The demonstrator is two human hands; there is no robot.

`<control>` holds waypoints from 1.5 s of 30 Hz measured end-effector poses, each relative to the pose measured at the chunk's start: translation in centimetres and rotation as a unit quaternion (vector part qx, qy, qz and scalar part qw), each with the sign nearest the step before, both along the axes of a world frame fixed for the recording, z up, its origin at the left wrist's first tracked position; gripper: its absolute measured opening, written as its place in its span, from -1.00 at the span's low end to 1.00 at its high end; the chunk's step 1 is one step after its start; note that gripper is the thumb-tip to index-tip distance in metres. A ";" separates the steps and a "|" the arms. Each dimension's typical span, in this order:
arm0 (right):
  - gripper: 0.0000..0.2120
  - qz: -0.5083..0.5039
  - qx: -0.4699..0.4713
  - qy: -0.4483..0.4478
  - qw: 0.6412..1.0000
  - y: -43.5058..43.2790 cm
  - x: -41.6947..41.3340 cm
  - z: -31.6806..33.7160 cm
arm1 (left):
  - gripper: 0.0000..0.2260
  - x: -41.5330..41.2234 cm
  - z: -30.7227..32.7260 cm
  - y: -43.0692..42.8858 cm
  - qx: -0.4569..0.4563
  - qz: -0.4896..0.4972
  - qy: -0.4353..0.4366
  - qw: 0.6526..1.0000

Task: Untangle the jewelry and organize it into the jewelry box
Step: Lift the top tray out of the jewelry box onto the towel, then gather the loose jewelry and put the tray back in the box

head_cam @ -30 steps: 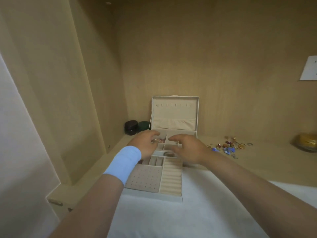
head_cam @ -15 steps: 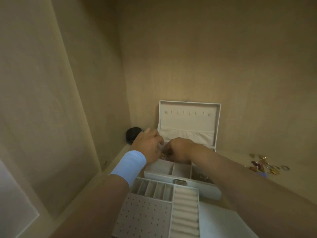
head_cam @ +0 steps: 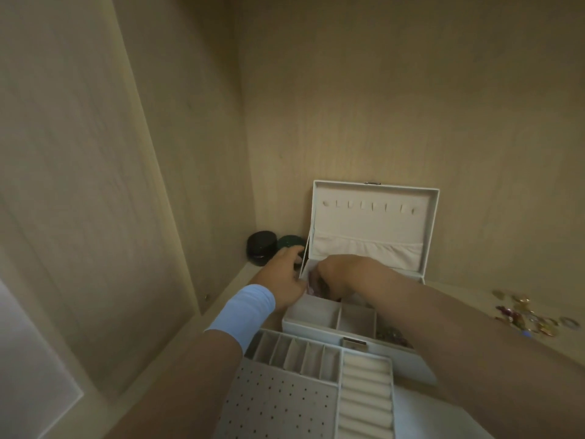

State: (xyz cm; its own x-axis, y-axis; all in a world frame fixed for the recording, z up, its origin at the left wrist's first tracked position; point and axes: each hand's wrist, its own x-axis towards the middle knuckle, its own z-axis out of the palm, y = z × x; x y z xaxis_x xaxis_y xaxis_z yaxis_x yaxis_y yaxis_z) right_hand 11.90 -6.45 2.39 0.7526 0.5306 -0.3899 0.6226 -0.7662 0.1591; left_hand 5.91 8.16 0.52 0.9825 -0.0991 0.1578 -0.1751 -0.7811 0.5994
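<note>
Over the far-left compartment of the open jewelry box, the left hand and the right hand seem to pinch one small pinkish piece, probably untangling it; next it needs gentle laying down there.

The white rectangular jewelry box is lined in cream. Its pale removable tray carries rows of black dots. Nearby are a light blue wristband, a black round jar, a dark green round jar, and gold and red loose jewelry.
</note>
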 end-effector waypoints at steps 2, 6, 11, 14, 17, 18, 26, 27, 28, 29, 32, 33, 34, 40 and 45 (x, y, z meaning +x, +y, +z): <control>-0.76 -0.007 0.062 0.010 0.998 -0.6 0.0 -0.1 | -0.44 -0.1 0.1 0.2 -0.003 0.019 -0.059 0.998; -0.83 -0.056 0.242 0.024 0.968 -2.6 0.1 -0.2 | -0.64 -0.1 1.4 0.1 -0.005 0.006 -0.156 0.988; -0.87 -0.134 0.498 0.130 0.847 -5.0 -0.9 2.2 | -0.60 -0.1 3.2 -2.1 -0.040 -0.040 -0.099 0.994; -0.90 -0.131 0.568 0.150 0.799 -5.3 -1.7 3.7 | -0.32 0.2 3.8 -2.8 -0.074 -0.060 0.006 0.995; -0.85 -0.124 0.603 0.164 0.771 -5.5 -2.3 4.8 | -0.46 0.5 4.2 -3.1 -0.146 -0.076 0.035 0.986; -0.84 -0.123 0.606 0.168 0.768 -5.5 -2.4 4.9 | -0.57 0.5 4.4 -3.1 -0.183 -0.068 0.032 0.980; -0.71 -0.150 0.668 0.185 0.705 -5.5 -3.1 3.9 | -0.77 0.7 5.5 -2.8 -0.292 -0.012 0.068 0.954; -0.68 -0.163 0.676 0.179 0.696 -5.6 -3.3 4.1 | -0.75 0.6 5.9 -3.1 -0.293 -0.004 0.064 0.954; -0.66 -0.175 0.684 0.178 0.686 -5.8 -3.6 4.5 | -0.76 0.6 6.3 -3.5 -0.290 0.001 0.056 0.955; -0.65 -0.184 0.691 0.181 0.675 -6.2 -3.9 4.9 | -0.79 0.5 6.9 -4.0 -0.283 0.001 0.047 0.958; -0.56 -0.197 0.705 0.182 0.656 -8.2 -5.0 6.4 | -0.83 -0.7 9.1 -6.2 -0.272 -0.008 0.014 0.962; -0.52 -0.201 0.705 0.177 0.657 -9.0 -5.3 6.9 | -0.84 -1.1 9.9 -7.1 -0.283 -0.016 0.006 0.959; -0.50 -0.203 0.698 0.172 0.665 -9.9 -5.8 7.3 | -0.84 -1.6 10.8 -8.0 -0.299 -0.032 -0.001 0.954; -0.80 -0.183 0.647 0.149 0.725 -14.8 -9.9 8.7 | -0.85 -4.4 15.2 -13.8 -0.311 -0.118 -0.017 0.943; -0.89 -0.221 0.649 0.094 0.722 -20.7 -12.3 9.6 | -0.84 -6.5 16.4 -18.6 -0.318 -0.148 -0.021 0.936</control>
